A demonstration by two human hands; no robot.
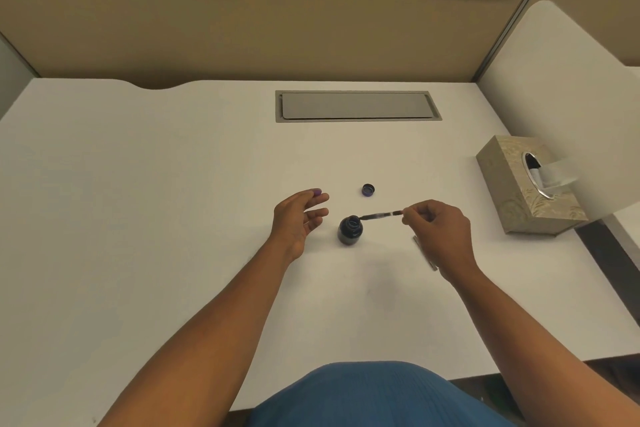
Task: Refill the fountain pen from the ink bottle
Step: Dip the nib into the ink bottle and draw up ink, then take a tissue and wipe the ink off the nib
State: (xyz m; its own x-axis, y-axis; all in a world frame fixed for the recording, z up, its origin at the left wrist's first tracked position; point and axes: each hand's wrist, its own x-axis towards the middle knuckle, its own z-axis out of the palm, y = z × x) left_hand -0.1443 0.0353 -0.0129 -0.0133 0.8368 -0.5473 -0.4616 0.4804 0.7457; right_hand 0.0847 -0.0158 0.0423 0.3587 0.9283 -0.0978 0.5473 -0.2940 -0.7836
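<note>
Pen (381, 216) pinched in right hand (437, 229) dips into ink bottle (350, 229); left hand (300, 218) open beside it.

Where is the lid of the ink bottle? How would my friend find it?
Start at the grey hatch set in the white desk and come toward the hands. The small round bottle cap lies alone, just beyond the open ink bottle. It is flat and tiny; the bottle is taller.
</note>
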